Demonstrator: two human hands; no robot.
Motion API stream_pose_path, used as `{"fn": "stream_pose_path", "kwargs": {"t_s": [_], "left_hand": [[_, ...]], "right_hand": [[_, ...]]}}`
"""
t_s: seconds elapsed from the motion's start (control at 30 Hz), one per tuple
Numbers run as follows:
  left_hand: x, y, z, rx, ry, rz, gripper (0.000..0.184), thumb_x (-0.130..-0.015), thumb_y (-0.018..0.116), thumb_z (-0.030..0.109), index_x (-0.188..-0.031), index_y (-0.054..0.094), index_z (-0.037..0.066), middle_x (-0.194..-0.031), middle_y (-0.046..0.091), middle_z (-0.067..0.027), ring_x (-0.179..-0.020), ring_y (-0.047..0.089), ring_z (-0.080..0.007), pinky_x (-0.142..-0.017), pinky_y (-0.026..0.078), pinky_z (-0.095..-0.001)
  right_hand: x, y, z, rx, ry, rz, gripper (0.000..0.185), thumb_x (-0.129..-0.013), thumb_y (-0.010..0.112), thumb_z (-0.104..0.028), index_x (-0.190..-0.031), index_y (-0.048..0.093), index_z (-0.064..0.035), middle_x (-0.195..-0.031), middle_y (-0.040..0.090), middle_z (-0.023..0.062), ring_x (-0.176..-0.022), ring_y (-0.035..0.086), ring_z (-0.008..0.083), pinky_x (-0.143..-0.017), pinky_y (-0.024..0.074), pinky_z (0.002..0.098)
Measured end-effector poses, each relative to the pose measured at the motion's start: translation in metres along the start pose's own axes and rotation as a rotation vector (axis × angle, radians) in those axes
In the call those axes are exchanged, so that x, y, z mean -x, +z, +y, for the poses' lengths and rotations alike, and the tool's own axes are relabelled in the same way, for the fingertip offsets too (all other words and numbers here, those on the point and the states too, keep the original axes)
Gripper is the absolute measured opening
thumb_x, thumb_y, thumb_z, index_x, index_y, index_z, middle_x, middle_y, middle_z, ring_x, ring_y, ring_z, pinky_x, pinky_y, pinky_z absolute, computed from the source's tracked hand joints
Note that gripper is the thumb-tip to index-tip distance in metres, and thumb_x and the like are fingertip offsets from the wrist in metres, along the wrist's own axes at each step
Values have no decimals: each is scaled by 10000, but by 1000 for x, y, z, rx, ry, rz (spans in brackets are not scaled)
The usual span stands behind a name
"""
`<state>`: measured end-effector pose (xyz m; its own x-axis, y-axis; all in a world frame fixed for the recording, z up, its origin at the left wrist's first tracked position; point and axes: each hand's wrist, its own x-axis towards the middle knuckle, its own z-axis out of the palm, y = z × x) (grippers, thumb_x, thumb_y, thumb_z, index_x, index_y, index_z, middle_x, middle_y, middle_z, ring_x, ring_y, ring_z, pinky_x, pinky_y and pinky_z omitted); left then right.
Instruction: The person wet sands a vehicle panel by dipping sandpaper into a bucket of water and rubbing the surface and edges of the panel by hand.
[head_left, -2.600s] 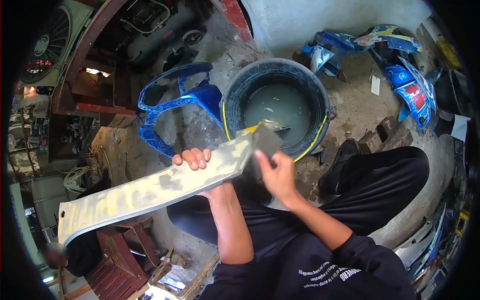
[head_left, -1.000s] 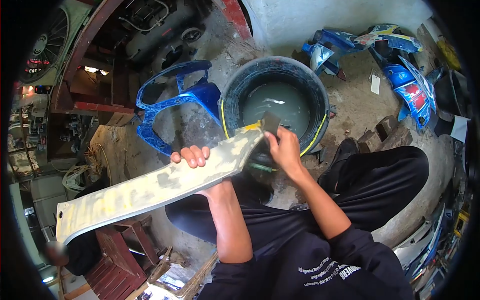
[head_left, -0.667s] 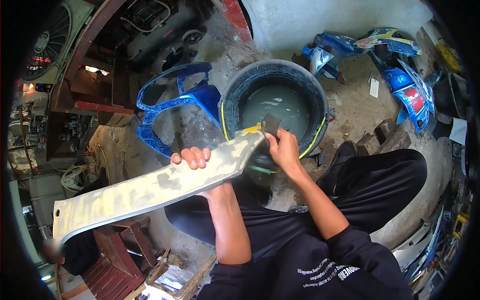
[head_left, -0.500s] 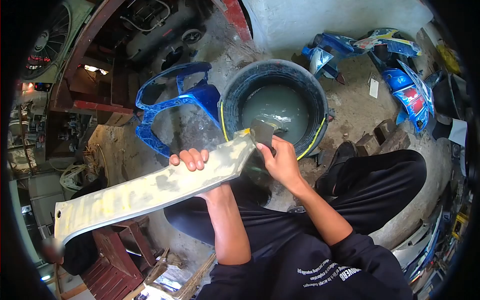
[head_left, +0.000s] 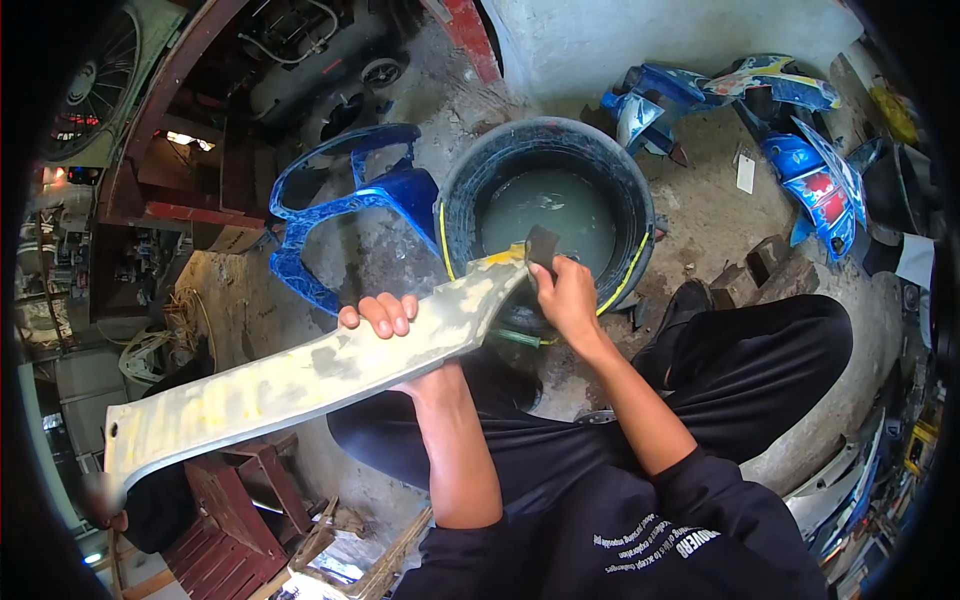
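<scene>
A long body panel (head_left: 270,390), patched in cream and grey, slants across my lap with its narrow end over the bucket. My left hand (head_left: 382,315) is wrapped round its middle, fingertips over the upper edge and wrist passing underneath. In my right hand (head_left: 572,300) a small dark sheet of sandpaper (head_left: 541,246) is pinched against the panel's narrow tip, beside a yellow patch. Just beyond stands a black bucket (head_left: 465,170) holding murky water (head_left: 545,210).
A blue plastic frame part (head_left: 400,190) lies on the floor left of the bucket. Several blue fairing pieces (head_left: 815,180) lie at the right by the wall. Wooden blocks (head_left: 770,265) sit near my right foot. A dark red wooden stool (head_left: 225,510) stands lower left.
My right hand and the sandpaper have shifted up and to the right along the panel's tip, uncovering more of the yellow patch. My left hand keeps its hold, nearly still.
</scene>
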<state>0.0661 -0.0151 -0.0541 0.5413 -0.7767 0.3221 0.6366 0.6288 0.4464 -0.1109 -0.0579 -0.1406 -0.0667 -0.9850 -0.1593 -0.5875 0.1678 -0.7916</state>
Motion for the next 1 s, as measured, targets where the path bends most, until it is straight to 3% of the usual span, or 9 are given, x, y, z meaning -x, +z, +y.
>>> {"fn": "stream_pose_path", "kwargs": {"t_s": [0.13,0.27,0.33,0.43,0.57,0.7,0.8,0.9,1.0], "left_hand": [[4,-6,3,32,-16,37,371,-1019,556,480,-1054,566,111,-749,507,-20,-699,524,-156,-728,473,-325],[1,2,-1,7,3,-13,365,-1018,558,474,-1049,564,110,-757,517,-23,-702,526,-160,-733,471,-331],[1,-2,1,17,-8,-19,363,-1021,556,471,-1051,564,110,-763,520,-23,-705,526,-161,-737,472,-332],[4,-7,5,25,-26,1,363,-1024,552,470,-1057,565,108,-774,525,-25,-711,529,-164,-746,474,-341],[1,-2,-1,36,-14,-44,361,-1028,547,461,-1067,567,103,-780,528,-28,-714,532,-164,-749,476,-342],[2,-5,3,23,-13,-31,347,-1033,543,449,-1070,564,105,-777,524,-27,-712,531,-163,-749,476,-341],[1,-2,0,24,-13,-29,342,-1036,539,445,-1079,563,106,-777,522,-26,-717,531,-162,-751,477,-339],[1,1,0,12,-12,-47,337,-1036,540,440,-1084,564,108,-772,512,-25,-719,528,-160,-752,476,-335],[3,-3,2,4,-6,-31,333,-1037,539,438,-1087,564,110,-765,500,-21,-719,525,-155,-746,475,-330]], "right_hand": [[24,-11,-15,-197,-212,-36,264,-908,701,-191,-777,635,29,-802,658,258,-790,644,485,-689,487,540],[9,-7,-5,3,-10,-23,243,-915,696,-184,-809,655,31,-853,673,254,-799,652,476,-686,493,524],[7,-3,0,-39,-10,-23,237,-918,694,-184,-824,662,32,-886,683,247,-812,657,470,-690,498,518],[24,-19,-19,-424,-249,-45,257,-915,696,-178,-798,643,45,-893,681,247,-818,661,460,-692,496,511],[3,-7,1,-121,-88,-54,186,-911,682,-138,-922,706,47,-882,678,228,-811,661,455,-707,507,488],[26,-20,-22,-438,-231,-74,190,-917,679,-142,-917,705,46,-905,686,225,-830,664,449,-731,511,466],[33,-28,-33,-499,-234,-30,224,-919,689,-155,-855,671,60,-857,664,227,-791,643,457,-702,497,466],[13,-16,-11,-160,-77,-79,165,-923,681,-115,-944,717,45,-883,686,207,-752,664,433,-655,495,454],[30,-28,-32,-422,-167,-136,155,-926,670,-90,-997,732,33,-919,705,203,-794,686,412,-689,510,437]]}}
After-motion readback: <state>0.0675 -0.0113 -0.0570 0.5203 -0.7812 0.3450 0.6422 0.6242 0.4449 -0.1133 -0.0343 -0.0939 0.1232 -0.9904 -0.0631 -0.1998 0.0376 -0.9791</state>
